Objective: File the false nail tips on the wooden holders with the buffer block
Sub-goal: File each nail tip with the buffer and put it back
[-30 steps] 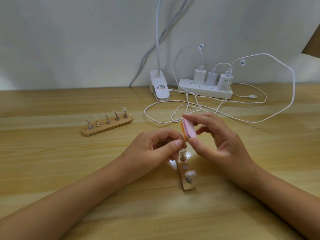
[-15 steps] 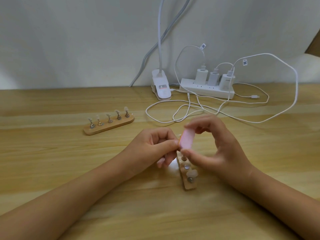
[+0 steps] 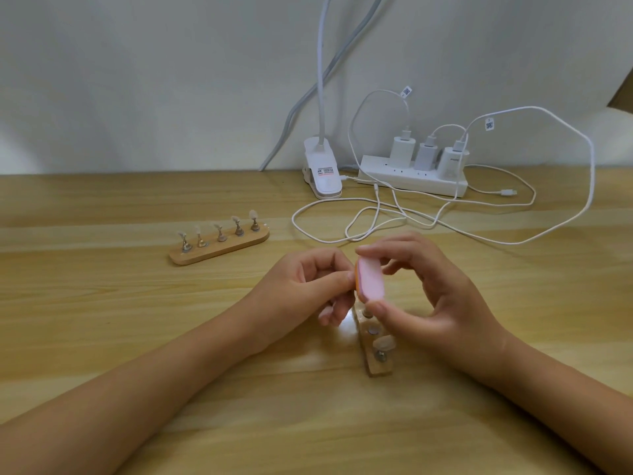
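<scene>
1. The buffer block (image 3: 370,274), pink with an orange edge, is held upright just above the centre of the view, over the far end of the near wooden holder (image 3: 376,351).
2. The right hand (image 3: 424,296) grips the block: thumb at its 6 o'clock end, forefinger over its 12 o'clock end, the fingers closed on it.
3. The left hand (image 3: 308,289), at the block's 9 o'clock, has its fingers pinched together right against the block's orange edge. Whatever they pinch is hidden; I judge it is a nail tip lifted from the holder, but cannot tell.
4. The near wooden holder lies on the tabletop (image 3: 102,320) at the block's 6 o'clock. One clear nail tip (image 3: 383,343) stands on it; at least one bare metal stud shows beyond that, and its far end is hidden by the hands.
5. The second wooden holder (image 3: 219,243), at 10 o'clock and well apart, carries five nail tips, none under the hands.
6. Progress, as a judgement: filing is under way on the near holder; its remaining tip and the far holder's five probably remain. Filed and unfiled tips cannot be distinguished here.
</scene>
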`<control>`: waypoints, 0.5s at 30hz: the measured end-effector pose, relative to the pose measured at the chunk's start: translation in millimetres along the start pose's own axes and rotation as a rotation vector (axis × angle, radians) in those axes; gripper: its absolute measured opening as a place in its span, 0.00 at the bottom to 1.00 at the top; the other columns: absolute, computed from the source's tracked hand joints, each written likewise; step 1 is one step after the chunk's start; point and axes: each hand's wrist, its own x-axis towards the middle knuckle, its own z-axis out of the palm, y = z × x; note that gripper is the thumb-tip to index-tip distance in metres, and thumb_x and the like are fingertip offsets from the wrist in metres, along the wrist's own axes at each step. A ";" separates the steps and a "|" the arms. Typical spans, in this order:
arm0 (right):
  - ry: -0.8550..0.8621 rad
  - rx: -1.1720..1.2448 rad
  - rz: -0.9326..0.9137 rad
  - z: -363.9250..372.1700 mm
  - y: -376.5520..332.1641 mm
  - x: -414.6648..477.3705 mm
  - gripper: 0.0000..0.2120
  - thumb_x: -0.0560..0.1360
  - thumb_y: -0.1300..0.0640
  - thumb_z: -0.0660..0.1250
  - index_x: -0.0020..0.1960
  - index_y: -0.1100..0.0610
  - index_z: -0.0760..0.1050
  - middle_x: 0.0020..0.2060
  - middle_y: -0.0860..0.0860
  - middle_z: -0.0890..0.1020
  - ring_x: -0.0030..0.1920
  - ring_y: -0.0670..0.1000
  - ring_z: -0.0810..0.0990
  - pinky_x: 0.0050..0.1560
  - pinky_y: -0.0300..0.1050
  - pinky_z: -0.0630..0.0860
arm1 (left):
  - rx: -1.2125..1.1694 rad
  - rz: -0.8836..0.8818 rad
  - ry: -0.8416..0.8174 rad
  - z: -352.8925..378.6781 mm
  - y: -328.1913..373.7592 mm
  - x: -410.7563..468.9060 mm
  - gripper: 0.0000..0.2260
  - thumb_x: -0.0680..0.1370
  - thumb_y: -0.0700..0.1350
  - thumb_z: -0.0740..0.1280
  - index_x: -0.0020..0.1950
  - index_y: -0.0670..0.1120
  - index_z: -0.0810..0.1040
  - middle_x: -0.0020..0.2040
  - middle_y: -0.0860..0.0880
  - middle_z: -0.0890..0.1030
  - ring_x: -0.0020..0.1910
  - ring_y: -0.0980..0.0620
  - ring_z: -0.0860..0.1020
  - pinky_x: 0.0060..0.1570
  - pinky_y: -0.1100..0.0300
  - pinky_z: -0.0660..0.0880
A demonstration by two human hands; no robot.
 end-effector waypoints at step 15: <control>0.011 0.032 0.058 -2.2 -1.8 -0.4 0.19 0.73 0.53 0.70 0.63 0.53 0.76 0.55 0.50 0.80 0.56 0.54 0.78 0.55 0.50 0.76 | 0.023 0.043 -0.013 -0.2 -4.0 1.7 0.06 0.76 0.44 0.68 0.43 0.42 0.77 0.28 0.52 0.77 0.25 0.60 0.72 0.30 0.69 0.70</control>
